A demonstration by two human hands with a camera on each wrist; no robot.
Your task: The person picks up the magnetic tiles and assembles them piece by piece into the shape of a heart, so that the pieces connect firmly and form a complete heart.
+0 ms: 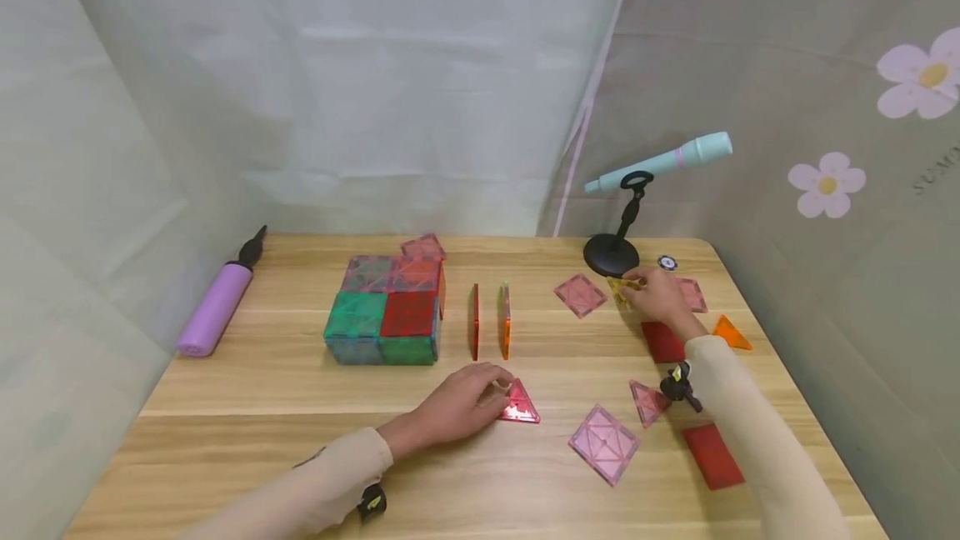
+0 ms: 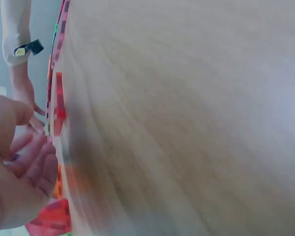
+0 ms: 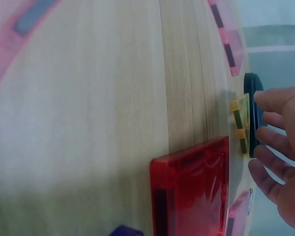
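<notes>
My left hand (image 1: 467,400) is beside a red triangular magnetic tile (image 1: 521,403) lying on the table. Its fingers are loosely bent, and the left wrist view shows nothing between them. Farther back on the right, my right hand (image 1: 658,297) reaches to a yellow magnetic tile (image 1: 619,288), partly hidden by the fingers in the head view. In the right wrist view its fingers are spread at the yellow tile (image 3: 239,127), not curled round it; contact is hard to tell. A red tile (image 1: 475,322) and an orange-and-green tile (image 1: 506,323) stand upright between the hands.
A block built of coloured tiles (image 1: 384,323) stands left of centre. Pink tiles (image 1: 604,445), red tiles (image 1: 712,457) and an orange triangle (image 1: 731,332) lie on the right. A purple pump (image 1: 216,309) is far left; a black stand (image 1: 612,255) holds a light-blue tube (image 1: 667,161) behind.
</notes>
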